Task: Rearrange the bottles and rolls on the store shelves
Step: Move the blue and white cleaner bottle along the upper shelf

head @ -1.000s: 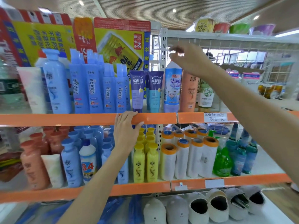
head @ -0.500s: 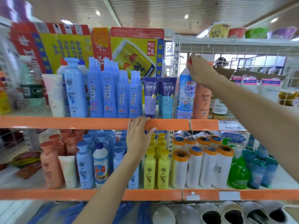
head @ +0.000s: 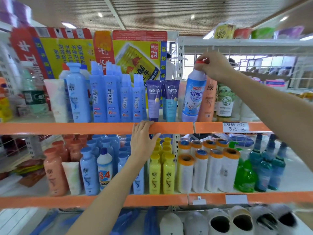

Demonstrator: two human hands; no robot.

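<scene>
1. Up top, tightly packed along the orange front lip of the upper shelf (head: 94,128): tall blue plastic bottles (head: 103,99) on the left, two purple-and-teal squeeze tubes (head: 161,99) in the middle, barely a gap anywhere.
2. Right hand (head: 214,65) curled over the red cap (head: 200,61), pinching it at the top of the white-and-blue cleaner bottle with the cartoon sheep label (head: 193,97).
3. Standing on the upper shelf, tilted slightly, touching the peach-orange plastic bottle (head: 207,100) to its right and just beside the tubes.
4. Left hand (head: 143,139) gripping the orange lip, fingers hooked over its top edge, thumb below.
5. Below, orange-capped white rolls (head: 209,170) upright beside yellow bottles (head: 161,173), with bare shelf floor to the far right.
</scene>
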